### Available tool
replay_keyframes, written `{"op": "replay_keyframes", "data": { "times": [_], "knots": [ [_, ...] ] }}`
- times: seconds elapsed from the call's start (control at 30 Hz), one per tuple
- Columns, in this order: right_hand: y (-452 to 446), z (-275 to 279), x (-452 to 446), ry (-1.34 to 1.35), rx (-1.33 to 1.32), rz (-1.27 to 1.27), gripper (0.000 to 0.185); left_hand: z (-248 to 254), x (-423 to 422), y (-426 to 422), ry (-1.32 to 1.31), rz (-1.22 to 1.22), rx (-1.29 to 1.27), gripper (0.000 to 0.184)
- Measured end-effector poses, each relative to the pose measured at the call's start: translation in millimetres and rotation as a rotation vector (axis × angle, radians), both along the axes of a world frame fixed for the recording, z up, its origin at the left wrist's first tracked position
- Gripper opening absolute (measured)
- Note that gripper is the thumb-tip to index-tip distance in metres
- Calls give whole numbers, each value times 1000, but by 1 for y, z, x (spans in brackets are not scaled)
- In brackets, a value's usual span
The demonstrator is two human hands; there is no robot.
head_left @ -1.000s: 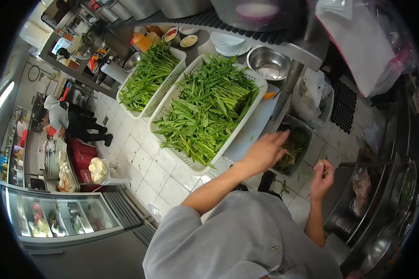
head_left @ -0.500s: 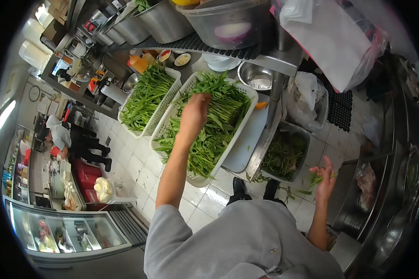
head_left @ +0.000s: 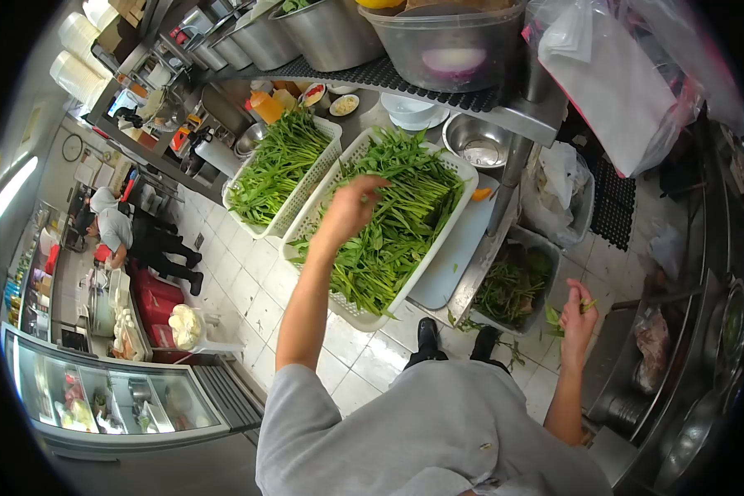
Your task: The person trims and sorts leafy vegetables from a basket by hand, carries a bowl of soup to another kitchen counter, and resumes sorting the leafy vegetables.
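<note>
Greens (head_left: pixel 417 202) are piled in large basket (head_left: pixel 357 317). Left hand (head_left: pixel 347 217), half-curled, is now held over basket, no longer over bin (head_left: pixel 541 241) right of it: greens within reach, grip unclear. Sprig (head_left: pixel 553 317) is held in right hand (head_left: pixel 578 324), right of basket.

Within a second, the left fingers (head_left: pixel 372 183) have moved from the grey bin (head_left: pixel 550 277) to leafy greens (head_left: pixel 409 202).

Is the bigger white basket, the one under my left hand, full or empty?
Nearly full: leafy greens heap across the bigger white basket, reaching its rim in places beneath your left hand.
</note>
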State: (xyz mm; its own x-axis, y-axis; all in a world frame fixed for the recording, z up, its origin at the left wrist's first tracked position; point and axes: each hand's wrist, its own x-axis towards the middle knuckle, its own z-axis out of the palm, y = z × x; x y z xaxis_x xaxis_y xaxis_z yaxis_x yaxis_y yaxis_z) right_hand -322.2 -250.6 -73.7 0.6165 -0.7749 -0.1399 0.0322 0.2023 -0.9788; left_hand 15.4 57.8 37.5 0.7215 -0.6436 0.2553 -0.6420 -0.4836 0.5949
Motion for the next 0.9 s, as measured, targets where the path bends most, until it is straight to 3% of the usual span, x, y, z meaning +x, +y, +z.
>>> {"op": "replay_keyframes", "data": {
  "times": [0.07,0.1,0.27,0.43,0.57,0.67,0.77,0.9],
  "knots": [
    [6,2,7,68,-40,-18,19,-27,-4,-12,27,-116,76,32],
    [7,2,10,62,-21,-19,20,-35,-9,-20,-117,-158,107,34],
    [5,2,10,47,5,5,21,-43,-16,-41,-172,-101,257,26],
    [1,9,-2,81,30,-55,24,3,15,-20,-72,87,-248,18],
    [-4,3,-8,72,39,-73,25,31,35,16,244,315,-313,20],
    [-9,1,-9,100,59,-30,24,58,32,34,192,325,-510,17],
    [-6,6,3,163,-197,-52,23,86,26,50,79,310,-592,17],
    [-9,11,16,187,-325,13,21,123,14,70,-47,304,-713,19]
  ]
}}
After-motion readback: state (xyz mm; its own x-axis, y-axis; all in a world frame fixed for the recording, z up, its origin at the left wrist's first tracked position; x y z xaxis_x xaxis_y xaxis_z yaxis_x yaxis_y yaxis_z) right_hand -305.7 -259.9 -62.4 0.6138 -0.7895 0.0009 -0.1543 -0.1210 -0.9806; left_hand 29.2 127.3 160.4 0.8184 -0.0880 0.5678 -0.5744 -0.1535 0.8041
